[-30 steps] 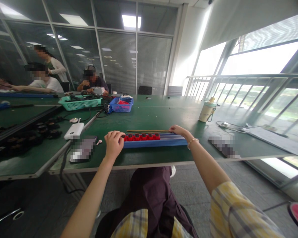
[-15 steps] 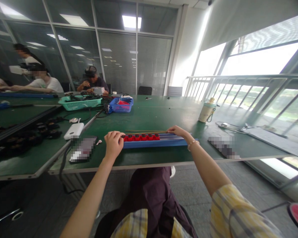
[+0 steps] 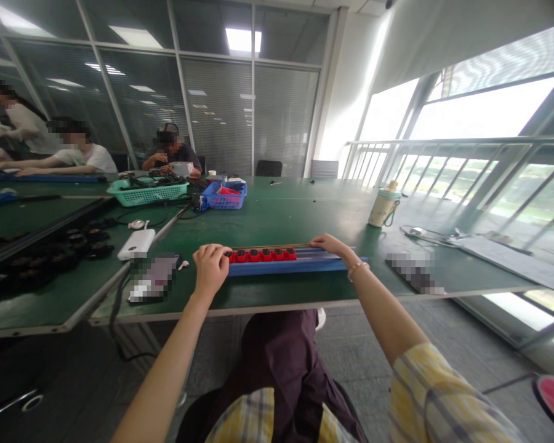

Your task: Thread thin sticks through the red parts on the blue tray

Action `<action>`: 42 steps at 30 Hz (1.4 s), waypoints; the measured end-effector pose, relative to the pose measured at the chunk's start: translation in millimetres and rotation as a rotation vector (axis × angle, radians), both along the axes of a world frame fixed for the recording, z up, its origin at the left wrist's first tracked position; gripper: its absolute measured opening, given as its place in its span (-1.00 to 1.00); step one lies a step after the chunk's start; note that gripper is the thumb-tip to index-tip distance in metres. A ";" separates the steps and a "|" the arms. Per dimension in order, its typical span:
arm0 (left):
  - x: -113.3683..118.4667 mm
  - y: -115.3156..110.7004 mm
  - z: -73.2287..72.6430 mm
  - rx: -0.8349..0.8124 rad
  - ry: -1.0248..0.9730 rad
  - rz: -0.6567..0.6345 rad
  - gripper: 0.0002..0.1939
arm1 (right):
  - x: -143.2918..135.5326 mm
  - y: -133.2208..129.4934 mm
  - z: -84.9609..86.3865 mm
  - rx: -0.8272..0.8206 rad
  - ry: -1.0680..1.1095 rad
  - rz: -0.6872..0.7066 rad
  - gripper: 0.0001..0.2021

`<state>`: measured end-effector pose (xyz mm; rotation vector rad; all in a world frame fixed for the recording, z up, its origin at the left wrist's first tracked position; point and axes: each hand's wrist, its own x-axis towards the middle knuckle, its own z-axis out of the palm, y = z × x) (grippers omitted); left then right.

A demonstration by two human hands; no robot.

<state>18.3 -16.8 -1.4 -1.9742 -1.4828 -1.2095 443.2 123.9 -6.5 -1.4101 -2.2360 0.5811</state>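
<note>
A long blue channel-shaped tray (image 3: 295, 267) lies across the table in front of me. Several red blocks with dark tops (image 3: 266, 255) stand in a row in its left part, and bare rails run along its right part. My left hand (image 3: 210, 266) is closed around the tray's left end, its fingers curled over the first block. At the far edge, my right hand (image 3: 329, 243) pinches a thin yellowish stick (image 3: 300, 246) that lies along the back of the tray. The stick's left part is hard to make out behind the blocks.
To the left lie a phone (image 3: 155, 278), a pink earbud (image 3: 183, 265) and a white power bank (image 3: 136, 244). Further back are a green basket (image 3: 148, 194) and a blue basket (image 3: 224, 198). On the right stand a bottle (image 3: 385, 208) and another phone (image 3: 413, 274). Other people sit far left.
The thin stick's left end has come down from behind the tray to lie close along its back edge. Both my hands stay almost in place. A person far left has moved further left.
</note>
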 end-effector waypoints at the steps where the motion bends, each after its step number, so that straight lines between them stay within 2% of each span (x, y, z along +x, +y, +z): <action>1: -0.1 0.3 -0.2 0.004 0.001 -0.002 -0.73 | -0.4 -0.5 -0.9 0.022 0.008 0.000 -0.68; 9: -0.8 0.6 -0.4 0.020 -0.002 -0.008 -0.73 | -7.4 -14.7 2.0 0.293 0.024 -0.116 -0.70; 14: -0.8 -0.2 -0.2 0.007 -0.009 -0.010 -0.73 | -14.6 -38.2 6.8 0.694 -0.066 -0.285 -0.70; 18: -2.0 0.6 -1.0 0.024 -0.022 -0.012 -0.72 | -20.5 -65.2 1.2 0.868 -0.030 -0.472 -0.70; 22: -1.9 -0.5 0.4 0.053 -0.066 -0.012 -0.71 | -25.7 -80.5 -9.6 0.893 0.239 -0.619 -0.69; 27: -1.2 -2.5 3.2 0.103 -0.131 0.000 -0.67 | -26.2 -88.9 -16.7 0.806 0.480 -0.519 -0.71; 34: -1.6 -2.5 4.6 0.125 -0.175 0.017 -0.68 | -29.3 -104.5 -27.0 0.702 0.386 -0.306 -0.72; 42: -0.8 -2.8 4.3 0.110 -0.142 0.028 -0.74 | -33.9 -108.6 -26.8 0.687 0.354 -0.282 -0.73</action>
